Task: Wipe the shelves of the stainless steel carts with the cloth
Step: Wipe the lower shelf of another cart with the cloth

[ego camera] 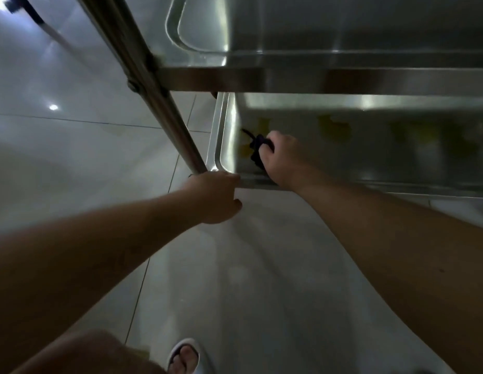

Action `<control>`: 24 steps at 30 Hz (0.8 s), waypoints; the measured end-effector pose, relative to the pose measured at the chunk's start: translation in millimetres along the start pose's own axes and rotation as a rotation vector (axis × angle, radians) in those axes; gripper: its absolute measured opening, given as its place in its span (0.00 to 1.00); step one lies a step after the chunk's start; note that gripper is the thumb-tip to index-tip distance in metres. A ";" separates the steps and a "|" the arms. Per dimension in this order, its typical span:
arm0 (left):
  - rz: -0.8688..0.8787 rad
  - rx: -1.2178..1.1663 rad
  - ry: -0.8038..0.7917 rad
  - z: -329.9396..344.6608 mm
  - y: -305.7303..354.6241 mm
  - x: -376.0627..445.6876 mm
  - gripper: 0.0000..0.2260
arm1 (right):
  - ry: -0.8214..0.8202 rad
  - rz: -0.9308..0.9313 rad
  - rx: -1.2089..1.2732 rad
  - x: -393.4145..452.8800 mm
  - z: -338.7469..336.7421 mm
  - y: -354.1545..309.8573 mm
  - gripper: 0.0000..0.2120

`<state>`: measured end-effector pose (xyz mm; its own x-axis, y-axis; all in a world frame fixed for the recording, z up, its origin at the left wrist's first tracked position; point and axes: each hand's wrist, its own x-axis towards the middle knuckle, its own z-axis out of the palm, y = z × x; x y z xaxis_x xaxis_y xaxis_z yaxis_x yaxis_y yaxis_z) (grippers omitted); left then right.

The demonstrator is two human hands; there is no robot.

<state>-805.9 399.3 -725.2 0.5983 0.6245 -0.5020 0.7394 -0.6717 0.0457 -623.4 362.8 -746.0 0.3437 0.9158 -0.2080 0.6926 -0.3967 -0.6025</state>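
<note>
Both hands reach down to the stainless steel cart (343,74). Right hand (282,155) clutches a dark cloth (257,149), bunched against the lower shelf (383,147) near its left front corner, where yellowish smears show on the metal. Left hand (217,197) curls its fingers around the shelf's front rim beside the upright post (164,103). Glossy pale floor tiles (86,157) reflect ceiling lights; a sandalled foot (185,356) stands below.
</note>
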 end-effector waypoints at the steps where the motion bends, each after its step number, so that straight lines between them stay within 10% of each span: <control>1: -0.002 -0.019 -0.007 5.4 -6.4 -2.0 0.24 | 0.027 -0.020 0.020 3.2 4.5 -3.3 0.19; 9: -0.158 -0.306 -0.051 46.3 -75.6 -3.7 0.16 | 0.168 -0.280 -0.123 42.7 53.9 -32.4 0.17; 13: -0.324 -0.782 0.103 50.7 -94.4 -8.6 0.35 | -0.148 -0.341 -0.292 50.0 84.2 -38.5 0.24; 15: -0.235 -0.928 0.273 50.2 -87.6 -4.5 0.28 | -0.241 -0.378 -0.331 50.4 92.6 -30.4 0.25; 24: -0.065 -1.362 0.485 43.4 -65.0 37.1 0.03 | 0.372 0.018 -0.398 23.1 37.4 100.9 0.24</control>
<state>-845.2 448.8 -784.3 0.3922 0.8954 -0.2110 0.3174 0.0836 0.9446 -569.3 346.3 -840.4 0.5093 0.8529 0.1148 0.8461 -0.4719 -0.2478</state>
